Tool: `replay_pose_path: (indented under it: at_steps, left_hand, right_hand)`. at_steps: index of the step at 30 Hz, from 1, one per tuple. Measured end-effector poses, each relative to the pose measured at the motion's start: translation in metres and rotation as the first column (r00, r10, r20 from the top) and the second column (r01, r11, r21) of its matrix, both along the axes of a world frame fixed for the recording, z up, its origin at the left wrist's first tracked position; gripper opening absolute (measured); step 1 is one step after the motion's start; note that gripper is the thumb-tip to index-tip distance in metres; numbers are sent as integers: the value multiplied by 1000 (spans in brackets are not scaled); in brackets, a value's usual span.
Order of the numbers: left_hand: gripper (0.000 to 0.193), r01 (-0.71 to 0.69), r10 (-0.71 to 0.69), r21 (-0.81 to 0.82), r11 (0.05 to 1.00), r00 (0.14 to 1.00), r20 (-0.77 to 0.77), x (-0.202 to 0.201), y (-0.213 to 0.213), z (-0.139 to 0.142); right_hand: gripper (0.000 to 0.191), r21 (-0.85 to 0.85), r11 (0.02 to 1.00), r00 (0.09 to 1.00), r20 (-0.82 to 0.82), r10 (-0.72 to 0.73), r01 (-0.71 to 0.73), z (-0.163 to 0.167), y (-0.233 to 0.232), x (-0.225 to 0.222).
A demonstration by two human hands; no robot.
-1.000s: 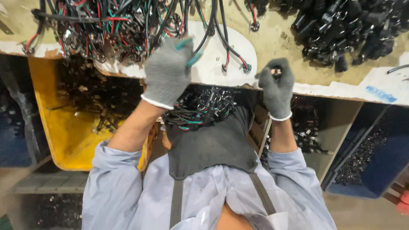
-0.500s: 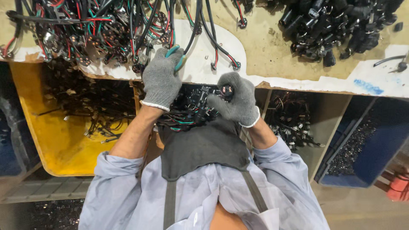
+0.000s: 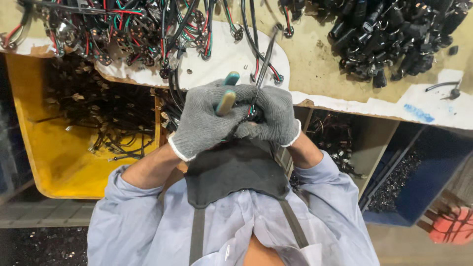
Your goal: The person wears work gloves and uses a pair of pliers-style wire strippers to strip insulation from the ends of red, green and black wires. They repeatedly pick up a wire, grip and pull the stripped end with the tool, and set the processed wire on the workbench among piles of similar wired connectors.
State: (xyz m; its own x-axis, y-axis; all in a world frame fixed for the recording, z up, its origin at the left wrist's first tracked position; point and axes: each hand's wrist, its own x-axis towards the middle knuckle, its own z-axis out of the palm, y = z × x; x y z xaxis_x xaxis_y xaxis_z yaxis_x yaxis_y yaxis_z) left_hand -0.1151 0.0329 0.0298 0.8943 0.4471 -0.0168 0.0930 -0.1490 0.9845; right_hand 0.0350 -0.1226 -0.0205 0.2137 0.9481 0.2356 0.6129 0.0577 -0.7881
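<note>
Hands (image 3: 236, 118) gripping tool (image 3: 226, 96), cable (image 3: 261, 74) (yellow bin (image 3: 64, 157) left).

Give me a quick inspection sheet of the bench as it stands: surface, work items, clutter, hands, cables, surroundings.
Surface: worn tan bench with white patches.
Job's things: teal-handled tool in the left hand; black cable in the right hand.
Clutter: connector pile top right; small tool at the right edge.
Grippers: both hands in grey gloves, closed and pressed together.
Cables: wire harness tangle top left.
Surroundings: yellow bin left, blue bin right, both holding dark parts.
</note>
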Motion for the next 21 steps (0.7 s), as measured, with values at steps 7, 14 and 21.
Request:
replay_pose_path:
  at_steps: [7, 14, 21]
  left_hand:
    - [16, -78, 139, -205, 976, 943, 301, -21, 28, 33]
    - [23, 8, -12, 10, 1000, 874, 486, -34, -6, -15]
    - [32, 299, -503, 430, 852, 698, 510, -32, -46, -20]
  right_hand:
    - [53, -107, 993, 997, 67, -43, 50, -4, -2, -6]
    - [23, -323, 924, 867, 380, 324, -204, -2, 8, -19]
    - [36, -203, 941, 836, 436, 334, -271, 21, 16, -29]
